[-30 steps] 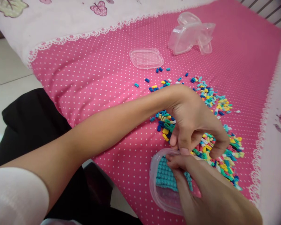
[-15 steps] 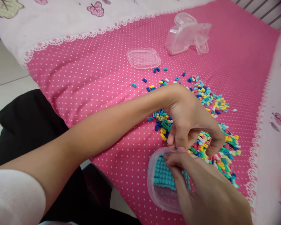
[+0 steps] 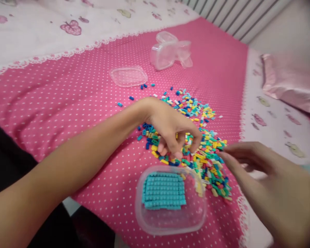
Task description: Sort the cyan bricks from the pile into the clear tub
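My left hand (image 3: 175,129) reaches over the pile of small coloured building bricks (image 3: 212,151), its fingers bent and the index apart from the thumb; nothing shows between them. To the right of the pile, my right hand (image 3: 271,179) is blurred, thumb and index tips pressed together. Whether a tiny brick is between those tips I cannot make out. Below my left hand stands a clear plastic container (image 3: 170,227). Inside it, toward the left, lies a studded turquoise block of bricks (image 3: 164,190); neither hand touches it.
A clear lid (image 3: 128,76) lies flat beyond the pile, with a clear animal-shaped plastic container (image 3: 170,51) farther back. Pink dotted cloth (image 3: 80,79) spreads underneath. A shiny pink pillow (image 3: 291,81) rests at the right, and a striped rail (image 3: 227,15) runs along the back.
My right hand has left the container and moved right, beside the pile, uncovering the turquoise block. My left hand still hovers over the bricks. The view has turned to the right.
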Tool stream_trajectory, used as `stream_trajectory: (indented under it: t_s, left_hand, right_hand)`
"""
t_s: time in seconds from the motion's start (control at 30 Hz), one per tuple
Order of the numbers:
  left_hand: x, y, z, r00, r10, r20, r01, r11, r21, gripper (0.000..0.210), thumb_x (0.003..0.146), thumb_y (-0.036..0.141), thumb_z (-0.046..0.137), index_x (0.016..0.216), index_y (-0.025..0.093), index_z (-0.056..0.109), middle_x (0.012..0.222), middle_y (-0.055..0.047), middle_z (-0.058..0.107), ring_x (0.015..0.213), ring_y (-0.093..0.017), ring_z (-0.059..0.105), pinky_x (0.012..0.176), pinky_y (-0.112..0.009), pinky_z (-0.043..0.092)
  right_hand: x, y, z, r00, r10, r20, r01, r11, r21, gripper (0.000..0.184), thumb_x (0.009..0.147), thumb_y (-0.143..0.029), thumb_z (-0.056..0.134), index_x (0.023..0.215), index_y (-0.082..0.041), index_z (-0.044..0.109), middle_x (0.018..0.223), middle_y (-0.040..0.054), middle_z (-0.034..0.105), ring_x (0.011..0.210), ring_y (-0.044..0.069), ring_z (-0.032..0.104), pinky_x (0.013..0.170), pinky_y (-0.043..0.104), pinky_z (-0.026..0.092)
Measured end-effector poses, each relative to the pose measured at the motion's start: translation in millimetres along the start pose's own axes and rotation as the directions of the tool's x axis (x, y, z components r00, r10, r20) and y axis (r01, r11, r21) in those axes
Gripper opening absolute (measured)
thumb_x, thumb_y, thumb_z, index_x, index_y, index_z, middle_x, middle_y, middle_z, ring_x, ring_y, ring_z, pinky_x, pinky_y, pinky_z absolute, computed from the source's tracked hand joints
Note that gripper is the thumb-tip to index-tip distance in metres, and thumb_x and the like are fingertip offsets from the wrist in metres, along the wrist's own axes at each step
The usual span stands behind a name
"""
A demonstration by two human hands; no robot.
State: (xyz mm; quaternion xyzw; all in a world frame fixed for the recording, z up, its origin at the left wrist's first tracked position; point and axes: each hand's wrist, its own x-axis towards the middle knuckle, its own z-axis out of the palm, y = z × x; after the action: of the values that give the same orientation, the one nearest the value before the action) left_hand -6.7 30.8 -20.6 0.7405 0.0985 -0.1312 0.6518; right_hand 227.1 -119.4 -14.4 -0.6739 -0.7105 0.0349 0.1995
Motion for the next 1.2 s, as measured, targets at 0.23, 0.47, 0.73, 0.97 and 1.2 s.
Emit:
stream_trajectory:
  t_s: [0.23,0.47,0.73,0.97,1.2]
  left_hand:
    - [18,-3,-2.4,0.847,0.248,-0.471,0.104,0.791,0.603,0.009,0.091,0.018,0.057,0.092,0.017,0.066,0.068,0.003,0.065,0.059,-0.008,0.055,0.057,-0.021,0.036]
    - [31,-11,0.2,0.745,0.334,-0.578,0.266,0.646,0.715,0.017,0.095,0.023,0.055,0.099,0.020,0.071,0.087,-0.001,0.072,0.073,-0.013,0.061,0.066,-0.025,0.036]
    - [35,-18,4.4,0.849,0.446,-0.283,0.013,0.517,0.856,0.024,0.096,0.034,0.062,0.116,0.033,0.073,0.135,-0.005,0.060,0.125,-0.024,0.053,0.110,-0.039,0.038]
    - [33,-18,1.8,0.866,0.406,-0.293,0.048,0.516,0.855,0.010,0.088,0.034,0.072,0.094,0.027,0.077,0.130,-0.007,0.061,0.127,-0.025,0.049,0.111,-0.040,0.036]
    - [28,-23,-3.3,0.819,0.434,-0.375,0.110,0.523,0.845,0.015,0.095,0.030,0.061,0.098,0.025,0.074,0.123,-0.006,0.064,0.119,-0.023,0.054,0.105,-0.038,0.035]
  right_hand:
    - [27,13,40,0.997,0.047,0.061,-0.048,0.999,0.011,0.022,0.090,-0.027,0.060,0.106,-0.025,0.076,0.102,0.0093,0.060,0.092,0.025,0.062,0.083,0.041,0.049]
    - [34,28,45,0.986,0.084,0.147,-0.096,0.992,0.079,0.023,0.093,-0.018,0.051,0.102,-0.023,0.070,0.090,0.0030,0.072,0.084,0.021,0.066,0.078,0.036,0.049]
    - [34,21,34,0.993,0.088,0.085,-0.094,0.993,0.074,0.019,0.096,-0.024,0.052,0.107,-0.021,0.067,0.105,0.0075,0.072,0.094,0.023,0.066,0.084,0.039,0.047]
    - [30,15,36,0.951,-0.040,0.307,0.011,0.995,0.098,0.014,0.077,-0.018,0.081,0.083,-0.024,0.070,0.092,-0.0004,0.065,0.087,0.018,0.063,0.078,0.032,0.046]
    - [26,23,28,0.947,-0.004,0.321,-0.011,0.999,0.046,0.009,0.089,-0.016,0.065,0.092,-0.023,0.069,0.097,0.0026,0.067,0.091,0.022,0.063,0.079,0.037,0.046]
